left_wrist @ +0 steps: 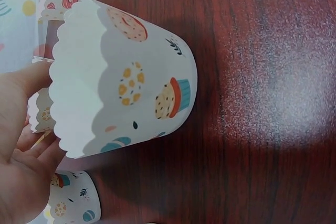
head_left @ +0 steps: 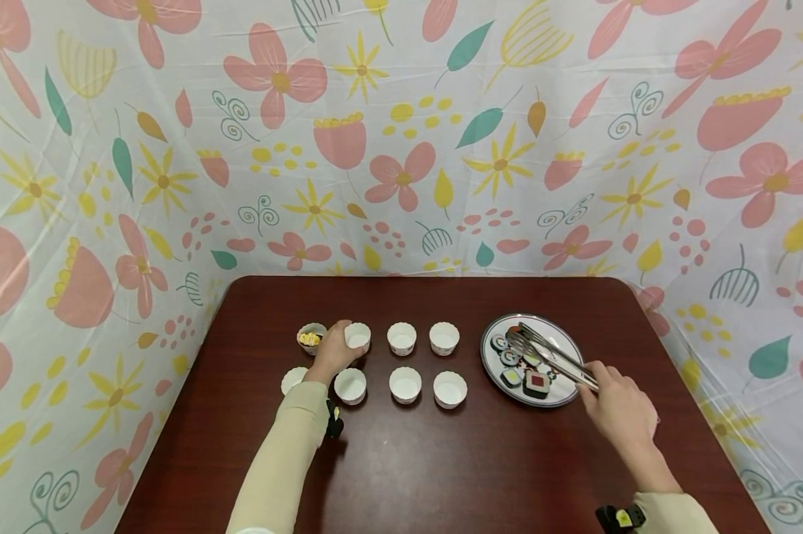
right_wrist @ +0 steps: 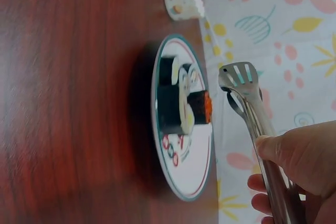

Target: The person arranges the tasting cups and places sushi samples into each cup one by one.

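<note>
My left hand (head_left: 334, 350) grips a white paper baking cup (head_left: 357, 336) in the back row, its fingers and thumb around the sides. Beside it stands a cup with yellow bits (head_left: 310, 339). A nearer printed paper cup (left_wrist: 126, 82) with a scalloped rim fills much of the left wrist view and partly hides the gripped one. My right hand (head_left: 619, 404) holds metal tongs (right_wrist: 260, 124) by the handles. The slotted tong heads hover above the round plate (head_left: 564, 397), with nothing between them. Several sushi pieces (head_left: 537, 383) sit on this plate.
More white paper cups stand in two rows, among them a back-row cup (head_left: 444, 338) and a front-row cup (head_left: 450, 389). My left arm partly covers the front-left cup (head_left: 294, 379). The dark wooden table (head_left: 401, 475) meets a flower-patterned cloth (head_left: 401, 148) behind.
</note>
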Available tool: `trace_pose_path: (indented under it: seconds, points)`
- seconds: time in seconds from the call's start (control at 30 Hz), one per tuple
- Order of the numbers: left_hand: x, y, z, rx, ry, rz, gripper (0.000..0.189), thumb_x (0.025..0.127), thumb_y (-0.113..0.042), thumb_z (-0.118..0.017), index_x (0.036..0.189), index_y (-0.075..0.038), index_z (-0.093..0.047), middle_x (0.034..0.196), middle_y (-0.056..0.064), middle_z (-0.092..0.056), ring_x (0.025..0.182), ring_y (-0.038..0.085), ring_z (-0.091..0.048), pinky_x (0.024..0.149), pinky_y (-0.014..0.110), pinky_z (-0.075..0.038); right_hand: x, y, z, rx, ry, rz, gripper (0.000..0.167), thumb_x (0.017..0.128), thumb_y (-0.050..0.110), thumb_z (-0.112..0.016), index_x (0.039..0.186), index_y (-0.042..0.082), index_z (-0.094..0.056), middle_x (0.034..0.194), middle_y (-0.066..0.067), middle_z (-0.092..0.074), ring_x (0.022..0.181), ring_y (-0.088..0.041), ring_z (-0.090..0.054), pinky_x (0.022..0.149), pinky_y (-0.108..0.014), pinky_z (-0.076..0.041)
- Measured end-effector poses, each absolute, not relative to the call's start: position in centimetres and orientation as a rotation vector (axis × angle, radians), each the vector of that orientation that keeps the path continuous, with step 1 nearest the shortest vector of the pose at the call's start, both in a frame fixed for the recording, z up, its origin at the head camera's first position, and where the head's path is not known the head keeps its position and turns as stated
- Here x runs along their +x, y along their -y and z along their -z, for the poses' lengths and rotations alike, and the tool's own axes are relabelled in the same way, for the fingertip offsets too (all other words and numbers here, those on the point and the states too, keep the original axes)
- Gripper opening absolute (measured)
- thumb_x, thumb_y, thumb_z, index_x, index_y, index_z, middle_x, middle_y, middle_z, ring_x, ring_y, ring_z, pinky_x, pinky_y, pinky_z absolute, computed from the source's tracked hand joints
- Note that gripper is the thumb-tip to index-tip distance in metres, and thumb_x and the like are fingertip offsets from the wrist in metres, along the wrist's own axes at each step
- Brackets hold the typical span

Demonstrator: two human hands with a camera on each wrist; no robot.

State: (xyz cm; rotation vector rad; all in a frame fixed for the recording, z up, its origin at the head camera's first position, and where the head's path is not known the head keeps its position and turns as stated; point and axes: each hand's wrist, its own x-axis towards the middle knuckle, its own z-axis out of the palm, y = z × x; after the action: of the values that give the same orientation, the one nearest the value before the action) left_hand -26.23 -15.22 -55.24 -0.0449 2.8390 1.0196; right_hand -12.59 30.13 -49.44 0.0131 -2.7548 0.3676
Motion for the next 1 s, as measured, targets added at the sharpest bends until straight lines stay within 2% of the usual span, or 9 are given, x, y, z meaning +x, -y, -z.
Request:
trace_pose_path:
  seconds: [0.4, 0.73, 1.0]
  points:
    - [-26.3, 15.4, 55.3, -0.044, -2.831, -1.029, 0.07, 0.078, -0.027, -0.073, 0.136, -0.008, -0.04, 0.135, 0.014, -0.046, 0.121, 0.032, -0.046, 0.093, 0.047, -0.042, -14.3, -27.2, 48.9, 0.095, 2.723, -0.337, 0.03, 0.075, 0.014, -0.068, 0.101, 0.005, -0.057, 0.081, -0.018, -0.058, 0.067, -0.042, -0.054, 0.046, -0.05, -0.039]
    - [-26.3, 15.4, 55.5, -0.03, -2.831, -1.037, 0.068, 0.078, -0.027, -0.073, 0.135, -0.008, -0.041, 0.134, 0.015, -0.047, 0.119, 0.032, -0.047, 0.092, 0.047, -0.042, -15.9, -24.3, 48.4, 0.196, 2.698, -0.306, 0.031, 0.073, 0.015, -0.071, 0.101, 0.007, -0.059, 0.076, -0.013, -0.058, 0.062, -0.035, -0.054, 0.046, -0.043, -0.039]
    - [-26.2, 15.4, 55.4, -0.037, -2.828, -1.047, 0.068, 0.078, -0.026, -0.073, 0.135, -0.007, -0.041, 0.134, 0.015, -0.047, 0.119, 0.033, -0.047, 0.092, 0.047, -0.043, -17.4, -21.6, 48.2, 0.231, 2.693, -0.325, 0.034, 0.073, 0.017, -0.073, 0.104, 0.012, -0.06, 0.081, -0.009, -0.06, 0.066, -0.036, -0.055, 0.047, -0.045, -0.04]
